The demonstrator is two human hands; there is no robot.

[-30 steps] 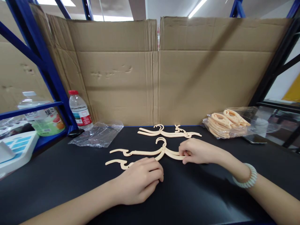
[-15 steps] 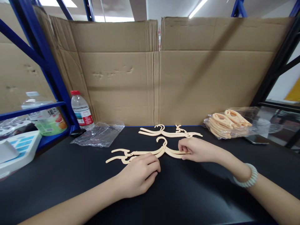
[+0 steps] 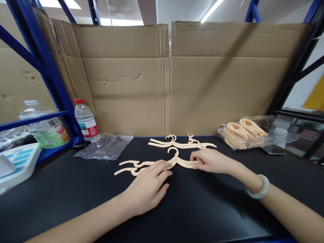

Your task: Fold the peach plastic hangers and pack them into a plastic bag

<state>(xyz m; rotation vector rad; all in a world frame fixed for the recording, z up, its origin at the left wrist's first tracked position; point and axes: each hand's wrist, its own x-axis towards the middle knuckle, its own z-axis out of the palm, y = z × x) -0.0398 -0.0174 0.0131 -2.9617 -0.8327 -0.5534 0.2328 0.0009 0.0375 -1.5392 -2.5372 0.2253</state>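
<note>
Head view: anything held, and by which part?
The right hand grips the nearer cream, curved plastic hangers by their right arms; the left hand lies over their left arms, grip unclear.

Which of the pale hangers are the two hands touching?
The front hangers: the left hand lies on their left part, the right hand pinches their right. The farther hangers lie behind them, the bagged hangers at the right.
</note>
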